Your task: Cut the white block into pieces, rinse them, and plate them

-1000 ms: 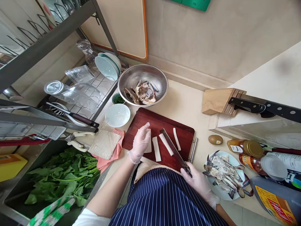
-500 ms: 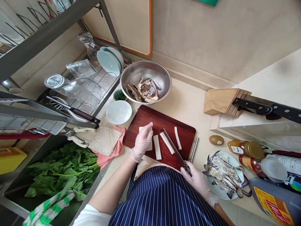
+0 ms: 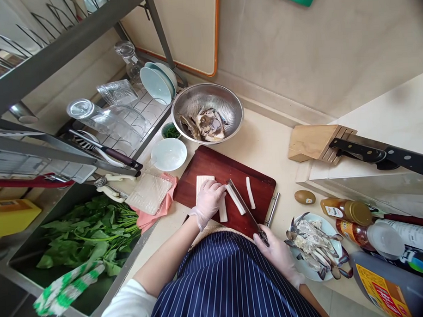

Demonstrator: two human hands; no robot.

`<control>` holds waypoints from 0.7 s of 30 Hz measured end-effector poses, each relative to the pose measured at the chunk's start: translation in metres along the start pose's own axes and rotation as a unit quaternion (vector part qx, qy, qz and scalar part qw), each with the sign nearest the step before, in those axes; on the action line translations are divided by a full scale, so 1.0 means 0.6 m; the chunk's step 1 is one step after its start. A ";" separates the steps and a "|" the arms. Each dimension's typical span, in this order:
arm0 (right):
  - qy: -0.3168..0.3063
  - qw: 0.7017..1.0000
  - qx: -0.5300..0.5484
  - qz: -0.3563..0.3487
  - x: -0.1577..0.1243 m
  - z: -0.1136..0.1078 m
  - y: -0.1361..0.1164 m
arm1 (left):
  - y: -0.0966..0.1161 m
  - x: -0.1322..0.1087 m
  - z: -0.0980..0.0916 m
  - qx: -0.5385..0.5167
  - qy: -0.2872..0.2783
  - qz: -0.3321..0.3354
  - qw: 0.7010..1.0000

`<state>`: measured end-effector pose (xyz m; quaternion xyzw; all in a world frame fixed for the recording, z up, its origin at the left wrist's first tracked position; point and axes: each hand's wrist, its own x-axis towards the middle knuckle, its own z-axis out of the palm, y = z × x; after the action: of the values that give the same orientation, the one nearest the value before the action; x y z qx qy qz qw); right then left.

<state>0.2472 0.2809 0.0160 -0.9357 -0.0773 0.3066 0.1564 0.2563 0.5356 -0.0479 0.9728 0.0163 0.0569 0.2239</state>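
Observation:
My gloved right hand [image 3: 275,248] grips the handle of a kitchen knife [image 3: 246,206], its blade lying along a white strip [image 3: 235,200] on the dark red cutting board [image 3: 187,178]. My gloved left hand [image 3: 210,198] reaches across the board from the left, fingers stretched towards the upper end of that strip; whether they touch it I cannot tell. Beneath this hand lies another white strip [image 3: 223,212], partly hidden. A wider white piece [image 3: 202,181] shows behind the hand. To the right of the blade lies a thin white strip [image 3: 250,193].
Behind the board stand a steel colander [image 3: 236,125] with crab pieces and a white bowl [image 3: 169,154]. Right are a plate of crab [image 3: 330,228], a kiwi [image 3: 305,197], jars and a knife block [image 3: 311,141]. Left are a dish rack [image 3: 154,121] and leafy greens [image 3: 85,232] in the sink.
My left hand has moved right, from the wide white piece over the neighbouring strip towards the blade. My right hand and the knife stay nearly still. The view has shifted slightly.

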 end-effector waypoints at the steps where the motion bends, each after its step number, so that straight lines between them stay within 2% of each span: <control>1: 0.000 1.000 -0.001 0.001 0.000 0.000 -0.001 | 0.001 0.001 0.000 0.004 -0.002 -0.001 1.000; 5: 0.006 1.000 -0.002 -0.002 0.002 0.001 0.000 | 0.011 0.008 -0.008 0.018 -0.018 -0.025 0.999; 12: -0.009 1.000 -0.006 0.004 0.004 0.000 0.000 | 0.037 0.033 -0.024 0.030 -0.060 -0.142 0.988; 21: -0.029 0.999 0.019 0.006 0.003 0.000 -0.001 | 0.039 0.040 -0.029 0.008 -0.071 -0.159 0.985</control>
<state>0.2483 0.2821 0.0152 -0.9237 -0.0705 0.3358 0.1702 0.2785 0.5233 -0.0197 0.9612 0.1556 -0.0487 0.2224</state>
